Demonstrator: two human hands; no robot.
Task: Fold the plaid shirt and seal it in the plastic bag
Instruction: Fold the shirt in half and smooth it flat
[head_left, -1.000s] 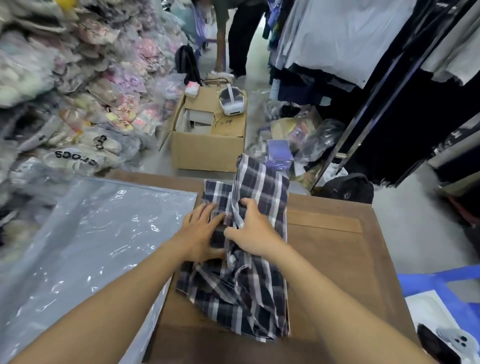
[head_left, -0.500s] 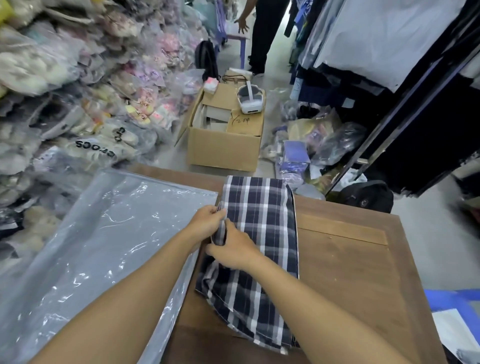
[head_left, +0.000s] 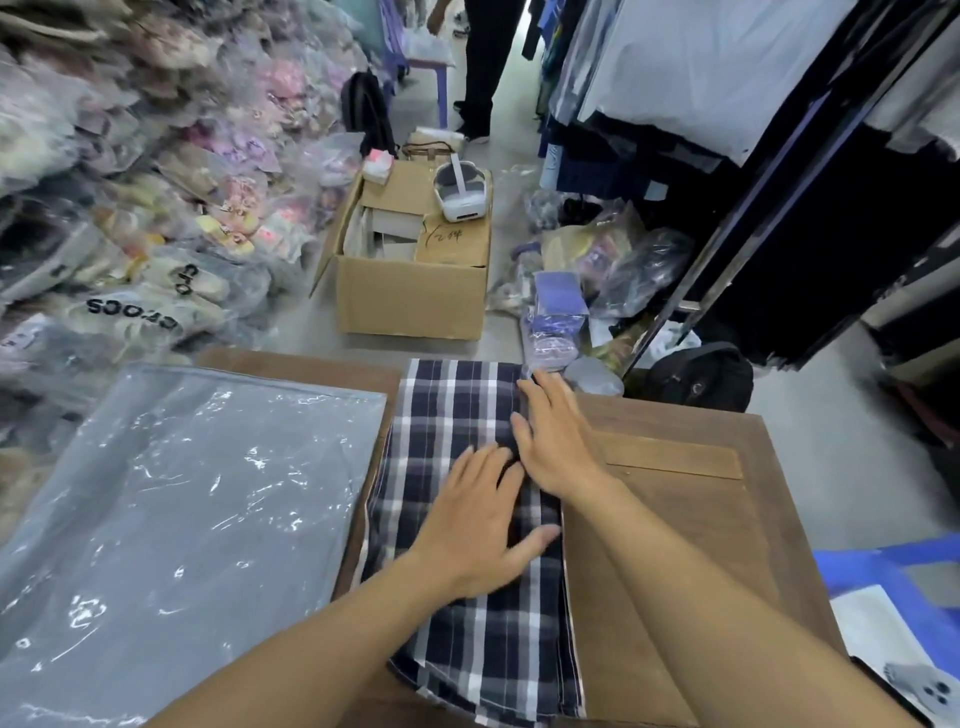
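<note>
The plaid shirt (head_left: 447, 415), navy with white checks, lies folded into a long narrow strip down the middle of the wooden table (head_left: 675, 519). My left hand (head_left: 478, 525) rests flat on the shirt's middle, fingers spread. My right hand (head_left: 556, 436) lies flat along the shirt's right edge, a little farther away, fingers straight. Neither hand grips the cloth. A large clear plastic bag (head_left: 182, 519) lies flat on the table's left part, right beside the shirt's left edge.
Beyond the table stands an open cardboard box (head_left: 415, 291) with a white headset (head_left: 462, 192) on it. Bagged goods are piled at left (head_left: 130, 182). Hanging clothes on a rack (head_left: 727, 78) fill the right. A person's legs (head_left: 483, 62) stand in the aisle. A blue stool (head_left: 893, 577) is at right.
The bunched shirt was folded over into a flat strip. Both hands let go of the cloth and now lie flat on it, the right hand having slid to the right edge.
</note>
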